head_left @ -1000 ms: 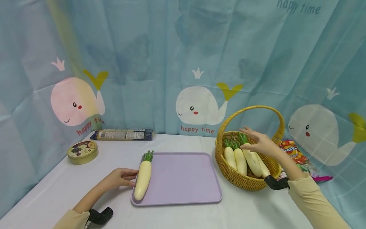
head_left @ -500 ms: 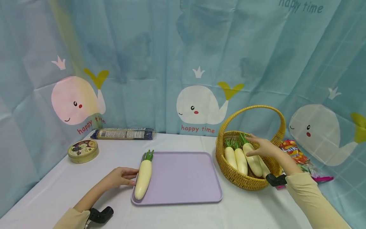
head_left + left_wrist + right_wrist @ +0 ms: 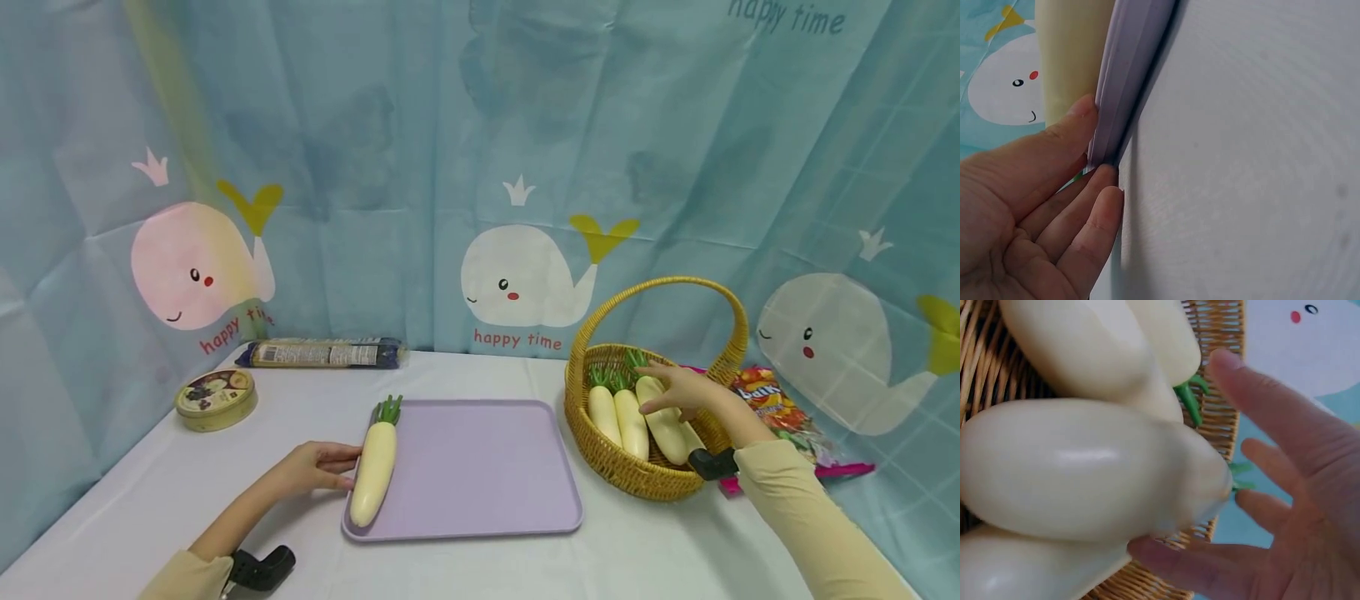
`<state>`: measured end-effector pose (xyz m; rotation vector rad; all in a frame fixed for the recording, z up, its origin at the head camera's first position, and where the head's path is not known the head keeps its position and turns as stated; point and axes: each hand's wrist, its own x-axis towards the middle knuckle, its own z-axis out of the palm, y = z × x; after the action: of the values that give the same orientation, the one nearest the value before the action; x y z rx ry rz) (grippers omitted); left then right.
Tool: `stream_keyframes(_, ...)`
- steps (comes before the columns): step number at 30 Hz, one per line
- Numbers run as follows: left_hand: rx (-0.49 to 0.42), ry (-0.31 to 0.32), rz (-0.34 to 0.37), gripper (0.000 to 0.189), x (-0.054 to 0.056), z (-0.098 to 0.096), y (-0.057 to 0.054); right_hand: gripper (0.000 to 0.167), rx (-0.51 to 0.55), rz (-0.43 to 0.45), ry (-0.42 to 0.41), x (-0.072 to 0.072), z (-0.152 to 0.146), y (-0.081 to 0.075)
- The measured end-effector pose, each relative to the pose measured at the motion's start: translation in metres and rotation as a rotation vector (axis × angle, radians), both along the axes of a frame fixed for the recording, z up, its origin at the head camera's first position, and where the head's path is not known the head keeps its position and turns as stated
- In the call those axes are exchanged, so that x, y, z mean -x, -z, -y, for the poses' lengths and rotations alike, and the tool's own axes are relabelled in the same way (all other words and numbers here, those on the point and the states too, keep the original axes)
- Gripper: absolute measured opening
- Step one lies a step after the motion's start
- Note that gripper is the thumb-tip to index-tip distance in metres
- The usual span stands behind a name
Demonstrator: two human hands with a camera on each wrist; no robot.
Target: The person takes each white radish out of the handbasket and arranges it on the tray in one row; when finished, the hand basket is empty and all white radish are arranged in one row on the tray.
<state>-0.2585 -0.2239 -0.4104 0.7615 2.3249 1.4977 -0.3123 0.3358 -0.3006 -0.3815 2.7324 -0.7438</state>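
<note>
A white radish [image 3: 375, 473] with green stalks lies along the left side of a lilac tray [image 3: 487, 467]. My left hand [image 3: 317, 467] pinches the tray's left rim beside it; in the left wrist view the thumb [image 3: 1085, 115] is against the rim and other fingertips are by its underside. Several more white radishes lie in a wicker basket [image 3: 637, 482] on the right. My right hand [image 3: 678, 390] is over the basket, thumb and fingers spread on either side of the upper end of one radish [image 3: 1085, 469]. A fingertip is at that radish's side; whether it touches cannot be told.
The basket's tall handle [image 3: 660, 283] arches above my right hand. Behind it at right lie colourful snack bags [image 3: 776, 408]. A round tin [image 3: 216, 398] stands at left, and a long noodle-like packet [image 3: 322, 352] lies at the back, before a whale-print curtain [image 3: 375, 208].
My right hand has come down and slightly right, closer around the upper end of a radish in the basket. The left hand stays at the tray's left rim.
</note>
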Motion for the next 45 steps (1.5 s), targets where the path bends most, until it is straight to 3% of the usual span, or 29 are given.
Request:
stream_keyframes(7, 0.013, -0.007, -0.002, 0.061, -0.003, 0.001, 0.001, 0.082, -0.021, 0.074, 0.022, 0.002, 0.002, 0.01)
stream_keyframes(13, 0.014, -0.014, -0.004, 0.063, -0.001, 0.002, -0.001, 0.078, -0.012, 0.049, 0.015, 0.009, -0.002, 0.013)
stream_keyframes(22, 0.044, -0.016, -0.018, 0.062, 0.003, 0.001, 0.002, 0.075, 0.175, 0.094, 0.07, 0.008, -0.01, 0.013)
stream_keyframes(28, 0.026, -0.014, -0.004, 0.064, 0.002, 0.002, 0.005, 0.075, 0.271, 0.045, 0.054, 0.003, -0.01, -0.003)
stream_keyframes(37, 0.031, -0.024, -0.008, 0.062, 0.001, 0.002, -0.001, 0.069, 0.382, 0.0, 0.021, -0.02, -0.012, -0.018)
stream_keyframes(45, 0.001, -0.025, 0.018, 0.063, 0.004, 0.004, 0.004, 0.067, 0.383, -0.033, 0.053, -0.058, -0.016, -0.029)
